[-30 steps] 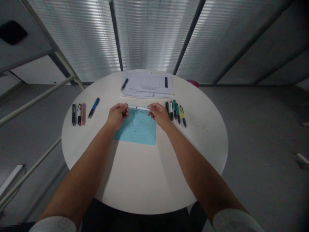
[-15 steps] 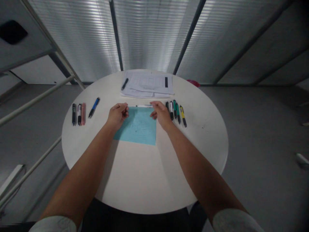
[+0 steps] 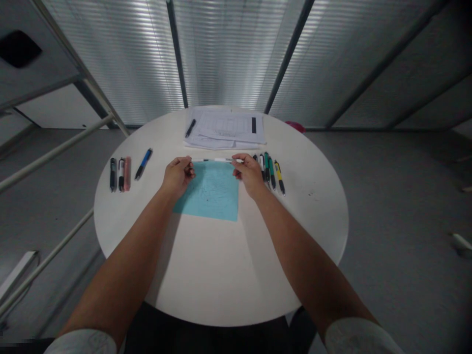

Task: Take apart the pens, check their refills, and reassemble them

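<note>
Round white tabletop (image 3: 206, 265), centre of the frame: left hand (image 3: 178, 176) curled, any grip hidden; pale blue paper sheet (image 3: 210, 196) below; slim white plastic pen (image 3: 221, 160) along its top edge, light, stiff, easily rolled, best taken by the barrel, pinched near one end by right hand (image 3: 249, 174)

This looks like an office meeting corner: a round white bench (image 3: 221, 275) with printed paper sheets (image 3: 224, 128) and rows of ballpoint pens (image 3: 120, 174), a ribbed frosted-glass partition (image 3: 228, 54) in dark frames behind, and plain grey flooring (image 3: 387, 196).
</note>
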Demonstrator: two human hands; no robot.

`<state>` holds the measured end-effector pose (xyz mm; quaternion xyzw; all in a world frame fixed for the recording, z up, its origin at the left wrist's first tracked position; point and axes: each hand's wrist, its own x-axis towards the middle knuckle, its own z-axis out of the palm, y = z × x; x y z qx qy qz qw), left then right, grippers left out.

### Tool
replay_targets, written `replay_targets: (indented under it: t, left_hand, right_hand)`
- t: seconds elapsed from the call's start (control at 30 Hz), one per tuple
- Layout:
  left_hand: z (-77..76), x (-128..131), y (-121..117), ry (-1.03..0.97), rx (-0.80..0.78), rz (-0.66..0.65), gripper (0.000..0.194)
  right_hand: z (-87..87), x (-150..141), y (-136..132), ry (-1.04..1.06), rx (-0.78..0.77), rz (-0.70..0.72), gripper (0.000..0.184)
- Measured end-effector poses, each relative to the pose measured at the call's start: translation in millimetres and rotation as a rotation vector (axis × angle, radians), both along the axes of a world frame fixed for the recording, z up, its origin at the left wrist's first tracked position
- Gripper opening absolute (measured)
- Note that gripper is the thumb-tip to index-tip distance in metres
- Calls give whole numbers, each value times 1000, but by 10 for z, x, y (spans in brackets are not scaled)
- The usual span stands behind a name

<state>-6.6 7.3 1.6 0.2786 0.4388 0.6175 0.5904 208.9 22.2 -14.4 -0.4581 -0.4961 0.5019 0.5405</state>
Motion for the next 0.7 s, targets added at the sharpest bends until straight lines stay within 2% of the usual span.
replay_targets:
  t: [0.3, 0.7]
  left_hand:
    - [15, 16, 2, 20, -22, 31, 17]
    - [-16, 44, -2, 96, -5, -33, 15]
  right_hand:
    - [-15, 7, 45, 126, -64, -87, 26]
    - [-6, -9, 37, 139, -54, -94, 22]
